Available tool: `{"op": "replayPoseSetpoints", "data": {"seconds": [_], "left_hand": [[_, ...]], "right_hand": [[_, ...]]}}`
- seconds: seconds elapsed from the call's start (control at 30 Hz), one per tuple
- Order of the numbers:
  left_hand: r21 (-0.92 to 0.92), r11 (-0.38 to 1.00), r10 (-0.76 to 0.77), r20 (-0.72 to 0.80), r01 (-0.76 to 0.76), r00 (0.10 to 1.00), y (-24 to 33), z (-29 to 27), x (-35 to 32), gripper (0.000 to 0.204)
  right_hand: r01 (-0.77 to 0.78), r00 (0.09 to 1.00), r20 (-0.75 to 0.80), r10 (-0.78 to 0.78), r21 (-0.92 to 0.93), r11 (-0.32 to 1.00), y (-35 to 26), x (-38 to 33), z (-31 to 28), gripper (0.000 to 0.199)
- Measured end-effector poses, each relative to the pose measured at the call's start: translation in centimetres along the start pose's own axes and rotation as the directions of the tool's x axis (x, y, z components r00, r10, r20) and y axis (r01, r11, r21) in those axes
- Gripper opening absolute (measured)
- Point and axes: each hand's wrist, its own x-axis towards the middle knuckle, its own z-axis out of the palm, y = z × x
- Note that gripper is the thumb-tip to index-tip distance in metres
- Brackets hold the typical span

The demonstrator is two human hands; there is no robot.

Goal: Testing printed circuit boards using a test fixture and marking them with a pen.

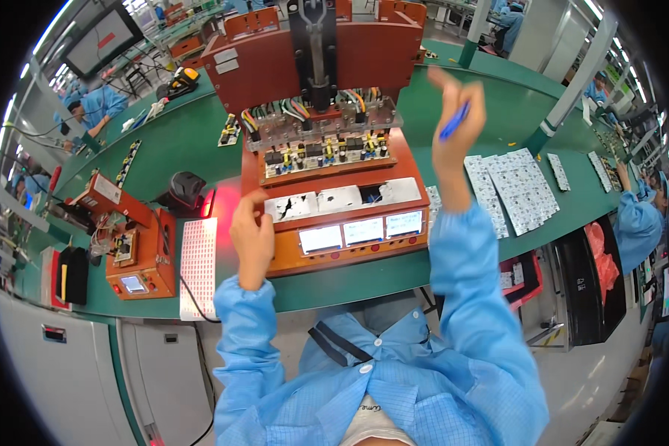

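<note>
By the grip of the right hand (464, 134), a blue pen (454, 122) is pinched, the hand being blurred and one finger pointed up and away from the body. The grip of the left hand (253, 236) is bent at the left end of a white strip (340, 198) on the orange test fixture (405, 167); whether its fingertips are pressed together or spread cannot be told.

One fixture is set on the green desk (342, 286), between the two forearms. In it, one long circuit board (327, 156) is seated behind the white strip, and three small lit screens (365, 231) are lined up along its front. To the left, one smaller orange tester (137, 256), one black scanner (184, 192) and one red-marked sheet (198, 267) are seen. To the right, at least two large white panels (524, 195) are laid.

The right forearm is raised and reached forward beside the fixture; the left is held lower, bent at the elbow. Both are covered by blue sleeves (249, 323).
</note>
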Motion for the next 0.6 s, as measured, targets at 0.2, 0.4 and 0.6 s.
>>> {"op": "replayPoseSetpoints", "data": {"seconds": [0.2, 0.4, 0.6], "left_hand": [[-0.030, 0.982, 0.191, 0.126, -0.189, 0.973, -2.5, 3.5, 4.0, 0.039], [-0.423, 0.906, -0.026, -0.053, 0.001, 0.998, -2.1, 4.3, 4.8, 0.027], [-0.263, 0.962, 0.071, 0.001, -0.068, 0.997, 2.1, 0.4, -5.4, 0.065]], "right_hand": [[-0.199, 0.789, 0.421, 0.447, -0.514, 0.835, 6.8, -9.2, -4.3, 0.025], [-0.388, 0.744, 0.483, 0.461, -0.250, 0.887, 5.6, -8.8, -3.4, 0.030], [-0.038, 0.816, 0.512, 0.267, -0.415, 0.909, -2.5, -16.1, -10.4, 0.077]]}}
